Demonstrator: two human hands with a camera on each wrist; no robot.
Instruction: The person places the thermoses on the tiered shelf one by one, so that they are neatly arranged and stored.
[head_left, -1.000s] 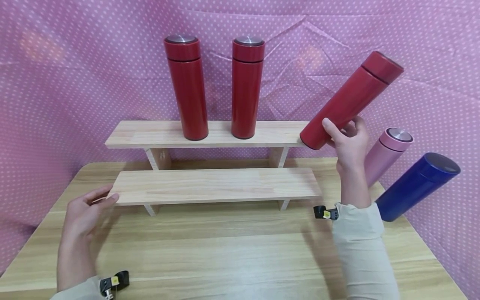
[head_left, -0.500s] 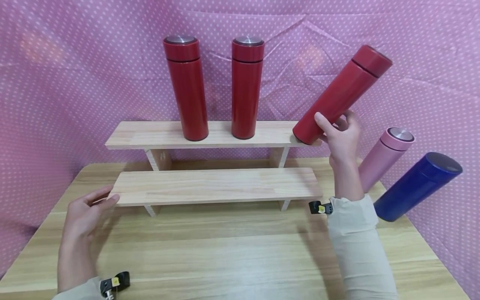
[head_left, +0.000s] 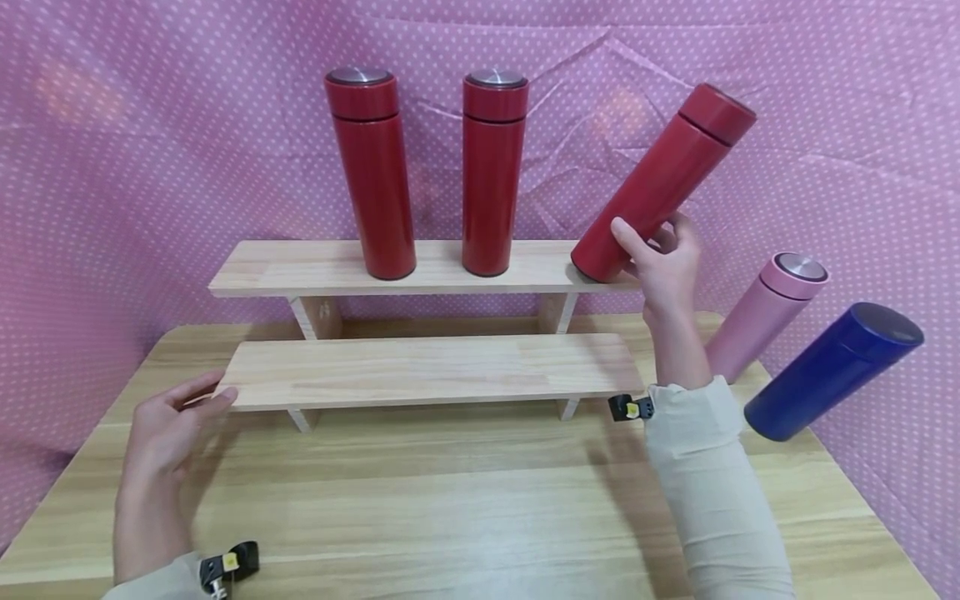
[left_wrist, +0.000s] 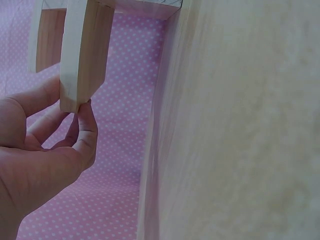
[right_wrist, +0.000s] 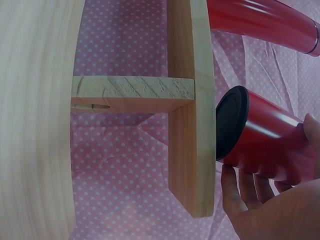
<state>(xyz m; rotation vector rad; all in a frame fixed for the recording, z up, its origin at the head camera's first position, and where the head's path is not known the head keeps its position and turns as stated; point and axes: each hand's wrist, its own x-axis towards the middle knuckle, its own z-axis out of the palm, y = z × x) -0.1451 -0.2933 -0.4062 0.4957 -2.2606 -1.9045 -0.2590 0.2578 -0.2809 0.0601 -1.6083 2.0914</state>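
Note:
My right hand (head_left: 663, 262) grips a red thermos bottle (head_left: 660, 187) low on its body. The bottle leans to the right, its base close over the right end of the upper wooden shelf (head_left: 300, 267). In the right wrist view, the black base of the held bottle (right_wrist: 280, 142) shows beside the shelf board's edge. My left hand (head_left: 168, 429) pinches the left end of the lower wooden shelf (head_left: 420, 371) between thumb and fingers, as the left wrist view of the hand (left_wrist: 45, 165) also shows. Two red thermos bottles, one left (head_left: 372, 183) and one middle (head_left: 493, 183), stand upright on the upper shelf.
Right of my right forearm stand a pink thermos bottle (head_left: 768, 312) and a blue thermos bottle (head_left: 832, 371) on the wood-grain table (head_left: 450, 508). Dotted pink cloth (head_left: 225, 125) hangs behind and at the sides. Boards on edge (head_left: 555, 314) support the shelves.
My right hand has moved left with the red thermos bottle, bringing its base over the upper shelf's right end and tilting it slightly more upright. My left hand stays on the lower shelf.

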